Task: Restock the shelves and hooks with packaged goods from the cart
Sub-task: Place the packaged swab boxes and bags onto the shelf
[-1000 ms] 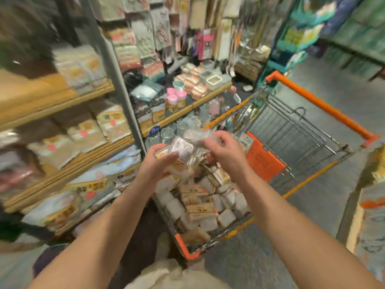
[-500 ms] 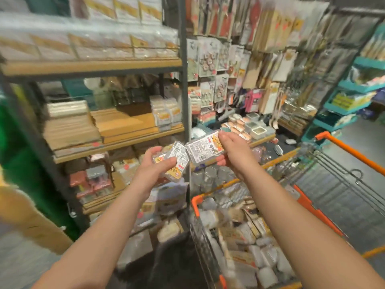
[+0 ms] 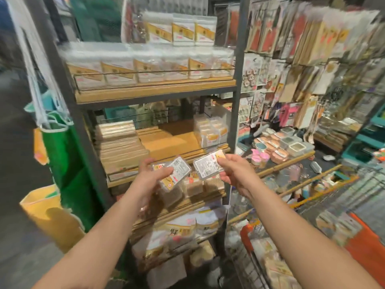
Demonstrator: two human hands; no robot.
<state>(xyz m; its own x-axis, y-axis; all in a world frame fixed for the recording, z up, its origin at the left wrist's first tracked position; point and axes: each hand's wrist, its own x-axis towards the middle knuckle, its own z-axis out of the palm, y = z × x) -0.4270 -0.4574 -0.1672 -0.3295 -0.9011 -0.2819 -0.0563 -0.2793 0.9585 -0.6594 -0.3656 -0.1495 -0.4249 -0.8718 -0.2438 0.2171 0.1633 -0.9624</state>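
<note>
Both bare forearms reach forward and up, converging at chest height. The left hand (image 3: 151,176) curls thumb-over around a clear packet (image 3: 174,173). The right hand (image 3: 233,171) pinches another packet (image 3: 208,164) by its edge.

A tall shelf unit (image 3: 235,105) with a dark metal frame and wooden boards stands in the middle of a shop aisle. To the left of the shelf unit hang a green bag (image 3: 62,151) and a yellow bag (image 3: 48,213), above a grey floor (image 3: 18,247). To the right of the shelf unit, a wall of hooks (image 3: 302,59) is covered with hanging packets, and teal racks (image 3: 373,138) stand further right; the light is warm and rather dim.
</note>
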